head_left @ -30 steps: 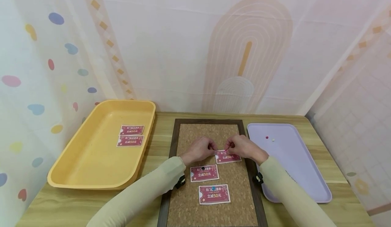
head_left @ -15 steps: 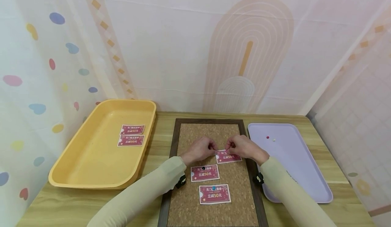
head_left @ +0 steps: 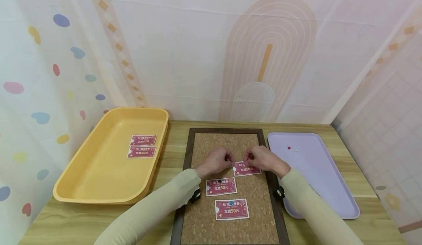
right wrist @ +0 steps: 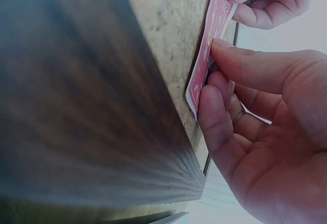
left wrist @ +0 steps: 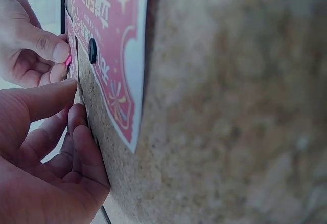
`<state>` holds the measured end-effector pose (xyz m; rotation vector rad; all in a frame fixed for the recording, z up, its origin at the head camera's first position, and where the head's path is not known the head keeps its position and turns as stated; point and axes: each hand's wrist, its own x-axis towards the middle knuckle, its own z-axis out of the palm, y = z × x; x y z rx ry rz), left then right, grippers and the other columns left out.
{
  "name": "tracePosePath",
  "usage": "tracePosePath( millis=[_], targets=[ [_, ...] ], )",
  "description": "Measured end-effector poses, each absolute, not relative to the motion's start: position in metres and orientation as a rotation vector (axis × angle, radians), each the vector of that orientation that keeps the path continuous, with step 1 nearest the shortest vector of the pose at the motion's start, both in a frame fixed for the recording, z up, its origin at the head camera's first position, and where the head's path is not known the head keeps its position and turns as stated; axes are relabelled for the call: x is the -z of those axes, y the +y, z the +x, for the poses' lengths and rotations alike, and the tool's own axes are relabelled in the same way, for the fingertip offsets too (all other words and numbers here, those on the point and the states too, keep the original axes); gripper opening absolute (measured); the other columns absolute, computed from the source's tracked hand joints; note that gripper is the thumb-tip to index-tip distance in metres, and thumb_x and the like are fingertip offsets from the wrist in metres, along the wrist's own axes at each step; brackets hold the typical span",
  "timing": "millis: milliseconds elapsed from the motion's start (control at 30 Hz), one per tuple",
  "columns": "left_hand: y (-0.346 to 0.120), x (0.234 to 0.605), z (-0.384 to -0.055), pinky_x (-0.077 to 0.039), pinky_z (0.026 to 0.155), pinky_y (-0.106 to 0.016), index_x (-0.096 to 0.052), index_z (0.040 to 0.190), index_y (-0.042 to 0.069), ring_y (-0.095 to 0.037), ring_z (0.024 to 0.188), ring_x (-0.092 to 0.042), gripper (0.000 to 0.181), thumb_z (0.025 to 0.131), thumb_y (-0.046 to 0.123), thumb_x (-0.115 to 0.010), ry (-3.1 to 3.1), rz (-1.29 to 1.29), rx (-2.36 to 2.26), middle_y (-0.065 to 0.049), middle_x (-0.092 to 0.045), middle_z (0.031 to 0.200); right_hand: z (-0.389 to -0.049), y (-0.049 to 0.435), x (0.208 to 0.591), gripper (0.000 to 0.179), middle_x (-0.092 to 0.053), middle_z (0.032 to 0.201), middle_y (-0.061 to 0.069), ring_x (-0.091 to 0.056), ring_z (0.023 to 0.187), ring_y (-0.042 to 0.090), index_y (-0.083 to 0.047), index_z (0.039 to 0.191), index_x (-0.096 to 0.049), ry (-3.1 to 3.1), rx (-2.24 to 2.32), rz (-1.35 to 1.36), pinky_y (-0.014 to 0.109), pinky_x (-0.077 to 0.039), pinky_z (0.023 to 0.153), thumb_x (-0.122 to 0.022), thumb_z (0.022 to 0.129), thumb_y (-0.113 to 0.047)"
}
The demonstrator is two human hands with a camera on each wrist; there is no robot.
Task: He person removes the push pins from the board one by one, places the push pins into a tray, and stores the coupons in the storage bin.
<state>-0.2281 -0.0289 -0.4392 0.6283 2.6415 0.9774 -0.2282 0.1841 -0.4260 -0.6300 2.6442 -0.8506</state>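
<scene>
Over the upper part of the brown-framed corkboard, both hands meet at a red coupon with white edges. The left hand pinches its upper left corner between thumb and finger. With thumb and fingers, the right hand holds a pink push pin at the coupon's top edge; fingers hide most of the pin. Lower on the board lie two more coupons. One coupon bears a black push pin, and the nearer coupon a blue push pin.
On the left stands a yellow tray with two coupons inside. A lilac tray sits to the right, holding a red pin and a whitish pin. Wooden tabletop shows between them.
</scene>
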Motion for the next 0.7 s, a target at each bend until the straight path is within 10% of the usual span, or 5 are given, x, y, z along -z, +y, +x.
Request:
tracePosePath(
  millis=[700],
  targets=[
    [-0.0295, 0.4407, -0.2288, -0.046, 0.069, -0.028, -0.077, 0.093, 0.007, -0.010, 0.074, -0.057, 0.002, 0.093, 0.009, -0.075, 2.642, 0.630, -0.990, 0.003, -0.068, 0.083, -0.2288, 0.1853, 0.4273, 0.009, -0.062, 0.076, -0.002, -0.052, 0.064, 0.010, -0.009, 0.090, -0.069, 2.637, 0.835, -0.656, 0.028, -0.044, 0.062, -0.069, 0.093, 0.000]
  ],
)
